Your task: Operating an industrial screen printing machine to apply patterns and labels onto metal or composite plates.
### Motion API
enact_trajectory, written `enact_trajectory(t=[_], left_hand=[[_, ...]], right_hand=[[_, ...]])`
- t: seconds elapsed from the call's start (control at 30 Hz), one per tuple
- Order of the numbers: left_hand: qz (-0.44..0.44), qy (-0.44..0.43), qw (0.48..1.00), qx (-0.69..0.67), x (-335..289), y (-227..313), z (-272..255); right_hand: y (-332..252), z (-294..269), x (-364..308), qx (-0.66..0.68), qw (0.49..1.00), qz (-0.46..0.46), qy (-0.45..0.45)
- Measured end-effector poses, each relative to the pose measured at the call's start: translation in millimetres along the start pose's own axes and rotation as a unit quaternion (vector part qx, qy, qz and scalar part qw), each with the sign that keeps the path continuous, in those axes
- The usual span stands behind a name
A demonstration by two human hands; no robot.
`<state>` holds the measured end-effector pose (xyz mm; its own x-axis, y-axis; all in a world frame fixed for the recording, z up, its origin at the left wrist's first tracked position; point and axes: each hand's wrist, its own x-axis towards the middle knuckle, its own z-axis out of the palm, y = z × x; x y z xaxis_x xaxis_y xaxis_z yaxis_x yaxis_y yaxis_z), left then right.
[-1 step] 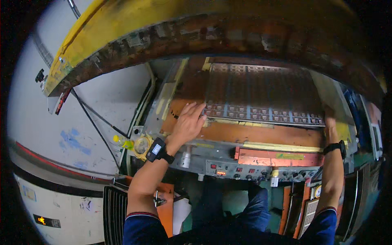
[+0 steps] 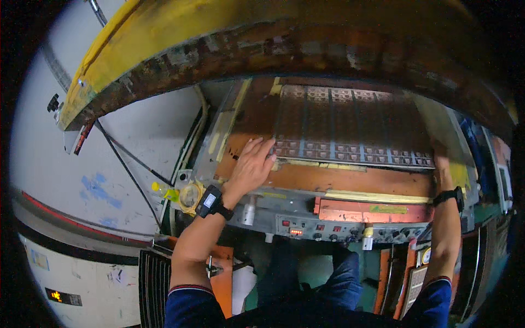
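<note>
A flat panel [image 2: 355,126] with rows of small rectangular units and pale blue strips lies on the brown machine bed [image 2: 328,179]. My left hand [image 2: 253,164] rests at the panel's near left corner, fingers stretched out and somewhat apart, fingertips against its edge. Along the opposite side, my right hand [image 2: 442,159] is at the panel's right edge; its fingers are in shadow and blurred. Both wrists carry dark straps, the left one with a black box-shaped device [image 2: 209,200].
A dark-edged frame with yellow covering [image 2: 126,49] arches over the bed. On the near side are a salmon-coloured bar [image 2: 372,210] and a control panel [image 2: 333,230] with knobs. A tape roll [image 2: 191,198] and a yellow-green bottle [image 2: 165,191] sit at the left corner.
</note>
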<state>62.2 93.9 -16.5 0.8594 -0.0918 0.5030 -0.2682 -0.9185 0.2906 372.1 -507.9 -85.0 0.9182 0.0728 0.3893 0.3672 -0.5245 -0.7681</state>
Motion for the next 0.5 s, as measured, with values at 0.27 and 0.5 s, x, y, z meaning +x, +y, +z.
enact_trajectory(t=[0.27, 0.5], left_hand=[[-0.061, -0.068, 0.996, 0.014, 7, 10, 12], [-0.050, 0.071, 0.985, -0.148, -21, 2, -17]], right_hand=[[-135, -1, -87, -0.468, 0.871, -0.148, 0.007], [-314, -49, -167, -0.070, 0.924, -0.332, 0.178]])
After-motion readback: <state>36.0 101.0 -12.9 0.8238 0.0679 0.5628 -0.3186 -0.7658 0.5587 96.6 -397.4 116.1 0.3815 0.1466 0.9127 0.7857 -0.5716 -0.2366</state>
